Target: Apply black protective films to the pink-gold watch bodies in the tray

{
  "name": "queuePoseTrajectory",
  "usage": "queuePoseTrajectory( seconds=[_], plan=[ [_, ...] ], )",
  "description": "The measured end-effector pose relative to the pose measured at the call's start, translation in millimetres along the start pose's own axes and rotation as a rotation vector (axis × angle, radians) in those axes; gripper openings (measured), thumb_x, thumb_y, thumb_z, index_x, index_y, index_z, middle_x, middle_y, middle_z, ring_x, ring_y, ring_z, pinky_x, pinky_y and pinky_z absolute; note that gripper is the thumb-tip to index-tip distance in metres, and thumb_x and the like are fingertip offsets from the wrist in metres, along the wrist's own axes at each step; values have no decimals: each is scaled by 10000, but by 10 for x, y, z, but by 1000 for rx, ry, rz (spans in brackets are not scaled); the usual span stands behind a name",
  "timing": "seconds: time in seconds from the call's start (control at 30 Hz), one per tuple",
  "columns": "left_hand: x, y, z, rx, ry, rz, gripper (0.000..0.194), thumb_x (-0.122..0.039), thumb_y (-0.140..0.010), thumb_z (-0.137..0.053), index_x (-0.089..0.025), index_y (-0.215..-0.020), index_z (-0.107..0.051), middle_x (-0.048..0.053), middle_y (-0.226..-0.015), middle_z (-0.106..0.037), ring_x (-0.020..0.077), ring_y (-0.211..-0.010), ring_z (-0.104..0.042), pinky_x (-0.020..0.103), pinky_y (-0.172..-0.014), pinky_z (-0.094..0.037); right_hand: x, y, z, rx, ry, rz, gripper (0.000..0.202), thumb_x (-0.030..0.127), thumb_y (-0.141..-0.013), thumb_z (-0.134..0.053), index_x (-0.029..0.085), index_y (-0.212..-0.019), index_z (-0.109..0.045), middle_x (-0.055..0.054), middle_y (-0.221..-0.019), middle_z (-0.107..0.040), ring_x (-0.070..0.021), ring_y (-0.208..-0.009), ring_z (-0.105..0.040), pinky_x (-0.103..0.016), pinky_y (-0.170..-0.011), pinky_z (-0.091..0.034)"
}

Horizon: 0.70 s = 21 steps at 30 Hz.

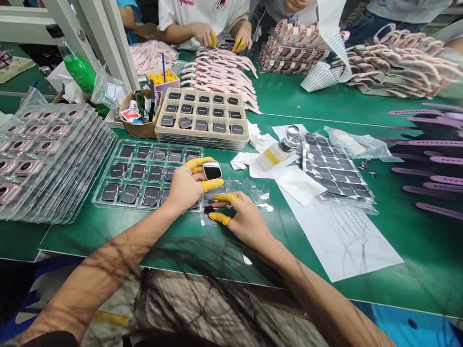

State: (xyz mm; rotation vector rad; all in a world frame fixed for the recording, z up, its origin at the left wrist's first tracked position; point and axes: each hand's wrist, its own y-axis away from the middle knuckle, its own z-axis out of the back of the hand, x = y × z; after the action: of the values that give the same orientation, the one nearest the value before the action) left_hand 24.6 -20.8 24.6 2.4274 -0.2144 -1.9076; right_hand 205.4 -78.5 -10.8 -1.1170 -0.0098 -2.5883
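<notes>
My left hand (188,185), with yellow finger cots, is closed around a square smartwatch body (212,170), its dark glossy face tilted up. It is raised over the right end of a clear blister tray (104,206) of watch bodies with black printed covers. Just right of the tray, my right hand (246,215), also in yellow cots, has its thumb and fingers at a small clear film sheet (207,221) with dark labels. Those fingertips curve round the sheet's edge with a gap between them. Part of the sheet is hidden behind both hands.
Stacked blister trays (54,159) stand at left. A beige tray (202,131) of watch bodies sits behind. To the right are a pump bottle (277,152), tissues (300,185), a stack of black label sheets (336,168) and a paper sheet (358,246). A co-worker's hands (222,37) work across the table near pink straps (219,72).
</notes>
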Motion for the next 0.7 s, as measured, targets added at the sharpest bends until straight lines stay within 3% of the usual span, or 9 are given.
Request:
queuePoseTrajectory(
  seconds=[0.2, 0.27, 0.37, 0.5, 0.57, 0.6, 0.7],
  plan=[
    [-38, 62, -65, 186, 82, 113, 674, -130, -457, -990, -160, -1084, -746, 63, -989, -789, 180, -863, -741, 287, -802, -600, -103, 35, 99, -61, -2, 8, 116, 270, -870, -773, 272, -985, -785, -59, -945, -799, -273, -978, -681, -466, -881, -574],
    [-46, 79, -103, 260, 156, 234, 582, -136, -488, -965, -195, -1032, -764, 29, -987, -783, 170, -903, -733, 272, -805, -596, -172, 60, 70, -90, 34, 93, 77, 260, -907, -727, 277, -957, -784, -51, -933, -806, -262, -958, -683, -453, -868, -561],
    [-33, 89, -145, 286, 199, 399, 468, -145, -559, -921, -225, -995, -771, 12, -1021, -771, 178, -975, -719, 276, -795, -595, -223, 105, 31, -101, 128, 260, 201, 156, -943, -623, 288, -957, -773, -39, -958, -822, -253, -956, -697, -453, -849, -545],
    [-4, 113, -183, 267, 169, 423, 472, -148, -596, -913, -189, -1037, -750, 52, -1107, -751, 183, -979, -703, 318, -825, -598, -59, 324, 205, -129, 166, 418, 333, 51, -896, -583, 321, -976, -762, -26, -1104, -811, -309, -1158, -669, -542, -941, -550],
    [1, 138, -200, 278, 115, 376, 505, -130, -597, -912, -164, -1071, -742, 76, -1098, -753, 175, -940, -699, 338, -856, -596, 90, 448, 428, -73, 22, 386, 296, 86, -887, -632, 339, -978, -756, -33, -1089, -793, -300, -1121, -681, -512, -909, -581],
    [3, 151, -205, 294, 62, 341, 526, -123, -593, -914, -157, -1089, -742, 84, -1092, -759, 178, -932, -700, 350, -874, -597, 155, 476, 557, -24, -116, 330, 254, 120, -891, -657, 342, -974, -748, -26, -989, -782, -265, -987, -705, -454, -825, -604],
    [14, 175, -188, 335, -210, 153, 550, -143, -605, -912, -176, -1132, -755, 79, -1070, -779, 199, -926, -713, 382, -921, -599, 231, 333, 878, 76, -471, 35, 59, 273, -862, -775, 325, -865, -747, 11, -801, -726, -181, -726, -675, -331, -657, -586]
  ],
)
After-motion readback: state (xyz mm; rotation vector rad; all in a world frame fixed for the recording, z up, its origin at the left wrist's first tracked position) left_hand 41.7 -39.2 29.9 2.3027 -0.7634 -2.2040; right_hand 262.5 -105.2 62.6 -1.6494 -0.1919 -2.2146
